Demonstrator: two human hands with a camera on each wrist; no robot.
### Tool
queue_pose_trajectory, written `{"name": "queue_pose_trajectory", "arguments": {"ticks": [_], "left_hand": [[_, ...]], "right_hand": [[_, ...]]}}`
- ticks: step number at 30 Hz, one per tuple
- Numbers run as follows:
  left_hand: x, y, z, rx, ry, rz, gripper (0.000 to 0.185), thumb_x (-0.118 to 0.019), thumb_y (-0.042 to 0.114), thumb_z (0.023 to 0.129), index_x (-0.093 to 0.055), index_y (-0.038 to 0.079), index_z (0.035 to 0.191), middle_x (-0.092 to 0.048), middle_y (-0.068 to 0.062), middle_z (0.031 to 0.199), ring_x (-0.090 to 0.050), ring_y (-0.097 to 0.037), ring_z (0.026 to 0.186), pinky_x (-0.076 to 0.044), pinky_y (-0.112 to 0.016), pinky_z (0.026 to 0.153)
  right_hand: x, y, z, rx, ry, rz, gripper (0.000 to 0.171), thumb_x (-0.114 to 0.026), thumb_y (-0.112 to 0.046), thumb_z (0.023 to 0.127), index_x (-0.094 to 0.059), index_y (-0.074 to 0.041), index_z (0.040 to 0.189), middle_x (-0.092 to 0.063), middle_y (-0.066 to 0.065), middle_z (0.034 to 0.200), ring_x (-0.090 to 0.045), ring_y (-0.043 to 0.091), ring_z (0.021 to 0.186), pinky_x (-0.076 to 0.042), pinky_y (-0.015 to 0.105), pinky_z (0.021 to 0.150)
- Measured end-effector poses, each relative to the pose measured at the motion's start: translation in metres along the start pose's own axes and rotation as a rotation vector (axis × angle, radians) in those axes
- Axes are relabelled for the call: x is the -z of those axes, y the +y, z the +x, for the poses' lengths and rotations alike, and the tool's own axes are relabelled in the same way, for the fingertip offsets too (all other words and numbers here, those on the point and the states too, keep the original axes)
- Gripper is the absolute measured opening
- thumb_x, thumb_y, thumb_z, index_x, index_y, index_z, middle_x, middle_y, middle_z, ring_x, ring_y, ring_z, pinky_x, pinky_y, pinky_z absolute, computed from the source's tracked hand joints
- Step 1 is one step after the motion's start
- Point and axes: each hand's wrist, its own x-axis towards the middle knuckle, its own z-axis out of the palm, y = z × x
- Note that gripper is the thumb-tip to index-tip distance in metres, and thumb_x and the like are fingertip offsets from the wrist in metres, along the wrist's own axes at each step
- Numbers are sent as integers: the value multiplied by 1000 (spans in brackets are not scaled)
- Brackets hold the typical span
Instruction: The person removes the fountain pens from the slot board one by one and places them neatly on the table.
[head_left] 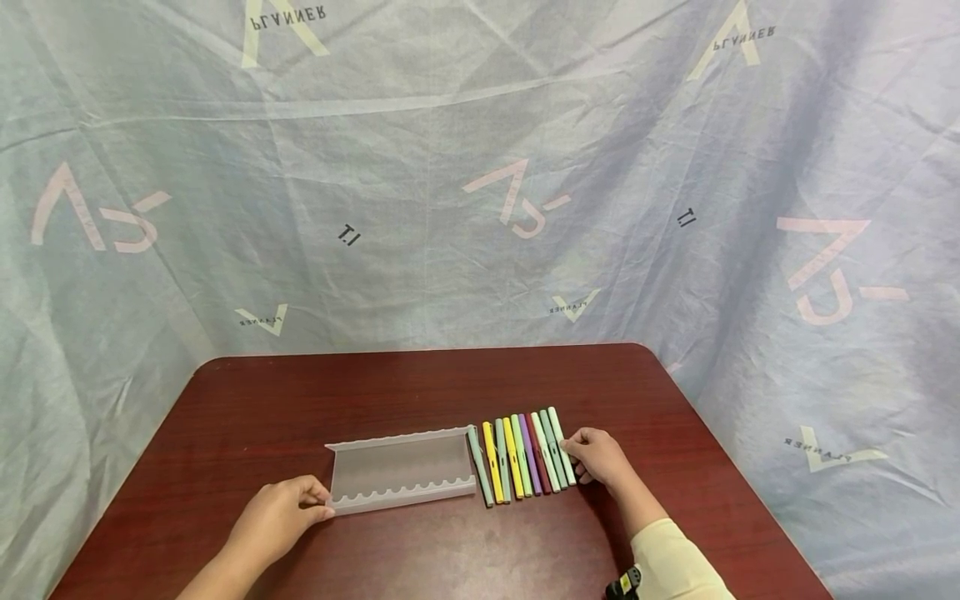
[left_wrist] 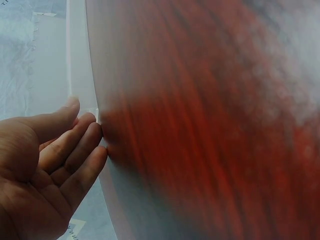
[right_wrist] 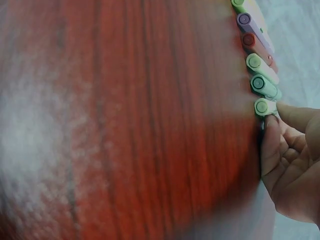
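A translucent pen tray (head_left: 401,468) with a scalloped front rail lies on the dark red table (head_left: 420,383). My left hand (head_left: 318,504) touches the tray's near left corner. In the left wrist view its fingers (left_wrist: 82,132) are nearly straight against the tray's edge (left_wrist: 80,75). To the right of the tray lies a row of several coloured pens (head_left: 517,457), side by side. My right hand (head_left: 573,458) pinches the rightmost pale green pen (head_left: 561,446). In the right wrist view thumb and forefinger meet at the cap end of that pen (right_wrist: 262,106).
A pale printed cloth (head_left: 480,183) hangs behind and on both sides of the table. The table's rounded far corners and right edge (head_left: 720,450) border on it. The wood (head_left: 450,550) in front of the tray is bare.
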Motion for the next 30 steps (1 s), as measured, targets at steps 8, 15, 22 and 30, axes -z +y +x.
{"name": "queue_pose_trajectory", "arguments": {"ticks": [8,15,22,30], "left_hand": [[-1,-1,-2,2,9,-6,17,-82,28,77,-66,31,80,-70,18,78,-68,-8,81,-52,-36,77],[-2,-2,0,21,2,-21,17,-82,27,77,-66,30,80,-70,18,78,-68,-8,81,-53,-37,77],[-1,0,3,20,-25,-54,14,-79,31,81,-66,28,82,-68,17,79,-65,-7,80,-52,-36,74],[14,19,-3,3,211,-82,19,-61,49,95,-65,33,84,-67,19,76,-57,1,65,-45,-24,60]], "right_hand": [[1,1,1,-6,-16,-1,26,-67,-27,94,-62,-3,85,-59,9,75,-58,21,60,-54,35,49],[1,4,4,-25,-23,12,27,-66,-31,94,-63,-5,88,-60,10,77,-58,23,63,-55,36,52],[2,8,6,-14,22,71,34,-60,-37,98,-63,-3,101,-59,12,76,-57,22,59,-55,36,50],[6,-13,-15,152,243,-180,38,-52,-52,98,-63,-17,110,-65,1,93,-58,16,80,-46,31,68]]}}
